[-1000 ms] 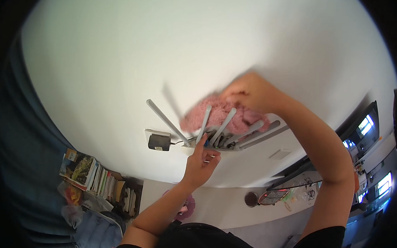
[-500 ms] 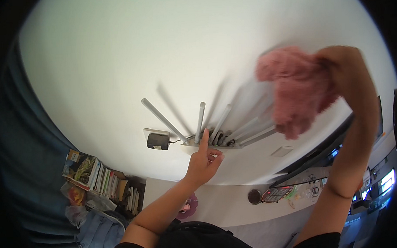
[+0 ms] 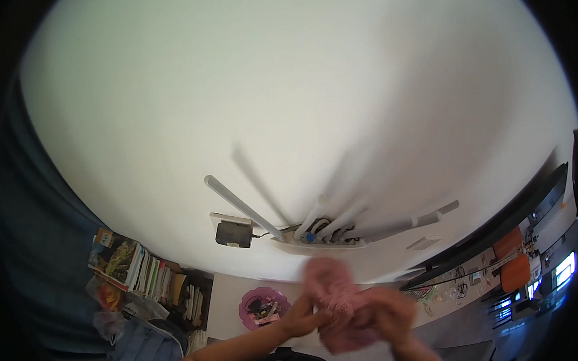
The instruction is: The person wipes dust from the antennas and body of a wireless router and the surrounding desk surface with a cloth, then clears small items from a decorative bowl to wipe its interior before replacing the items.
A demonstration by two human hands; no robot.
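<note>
A fluffy pink cloth (image 3: 338,300) is bunched between my two hands, low in the view and a little below the wall. My left hand (image 3: 304,316) grips its left side. On its right side my right hand (image 3: 390,316) is closed round it, smeared by motion. Just above the cloth a white router (image 3: 323,244) sits against the wall, with several pale antennas pointing up and outward. Its leftmost antenna (image 3: 242,204) leans up to the left. Dark cables bunch behind the router, and a black power adapter (image 3: 233,234) is plugged in to its left.
Below the wall runs a pale tabletop (image 3: 226,294) bearing a purple scalloped tray (image 3: 245,306) of small items. Books (image 3: 149,265) and plastic bags stand left, beside a dark curtain (image 3: 43,253). A wall switch (image 3: 423,242) and a black screen (image 3: 544,200) are at right.
My right hand has come down from the upper right wall with the cloth. My left hand has left the router and taken hold of the cloth too. The view has shifted slightly.
</note>
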